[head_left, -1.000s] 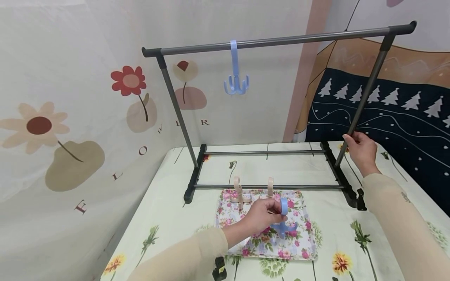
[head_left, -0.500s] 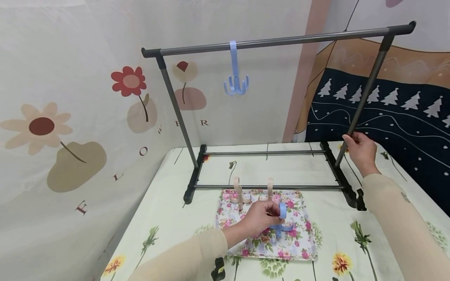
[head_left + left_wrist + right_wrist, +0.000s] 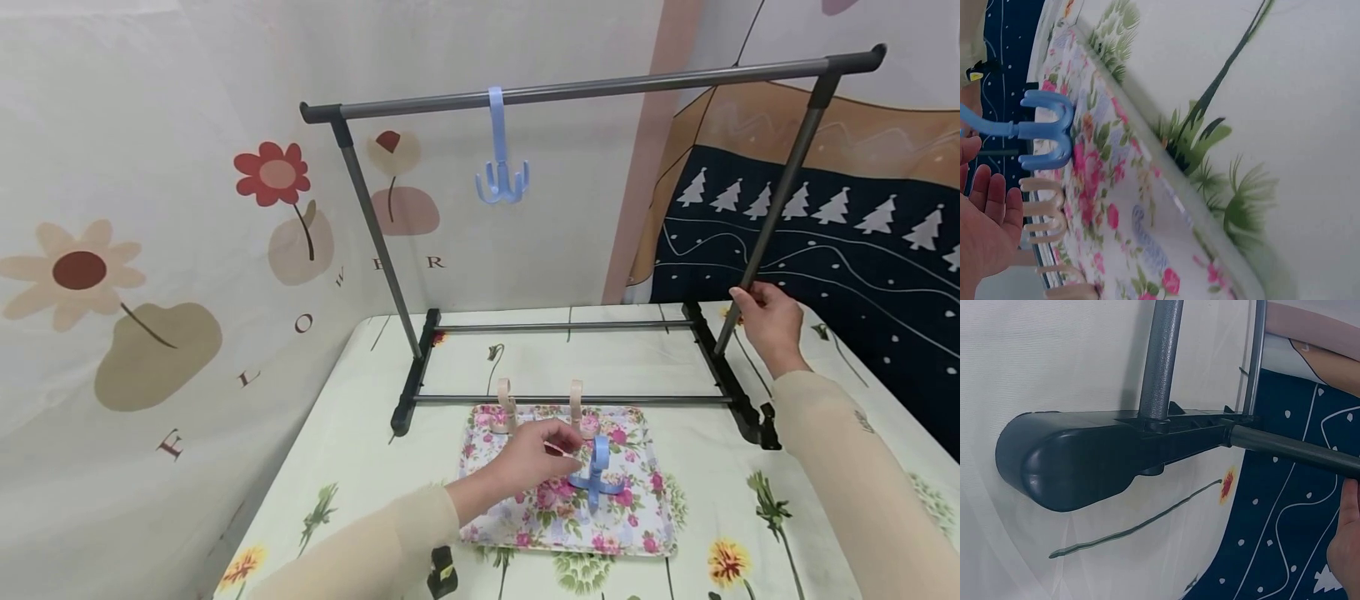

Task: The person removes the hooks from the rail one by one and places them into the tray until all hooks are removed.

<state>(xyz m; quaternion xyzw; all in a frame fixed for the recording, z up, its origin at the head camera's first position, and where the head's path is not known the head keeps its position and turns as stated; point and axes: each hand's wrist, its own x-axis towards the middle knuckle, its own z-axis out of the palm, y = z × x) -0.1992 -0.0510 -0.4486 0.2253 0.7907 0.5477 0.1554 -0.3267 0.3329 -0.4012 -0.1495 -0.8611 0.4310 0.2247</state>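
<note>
A blue multi-prong hook (image 3: 597,467) stands on its prongs on a flower-patterned tray (image 3: 558,533), its curved top upward. My left hand (image 3: 531,454) is just left of it, fingers loosely bent and holding nothing. In the left wrist view the hand (image 3: 990,228) lies beside the blue hook (image 3: 1050,131), with beige hooks (image 3: 1044,212) close by. My right hand (image 3: 771,327) grips the right upright pole (image 3: 780,196) of a dark metal rack; only its edge (image 3: 1344,544) shows in the right wrist view. From the top bar (image 3: 600,87) hangs another blue hook (image 3: 501,171).
Two beige hooks (image 3: 576,402) stand at the tray's far side, near the rack's front lower bar (image 3: 645,400). The rack's black feet (image 3: 408,400) rest on a flower-printed tablecloth (image 3: 337,433). Printed curtains (image 3: 187,167) stand behind and at the left.
My left hand has let go of the blue hook and drawn back to the left. The hook shifted slightly left earlier and now stands by itself. My right hand stays on the pole.
</note>
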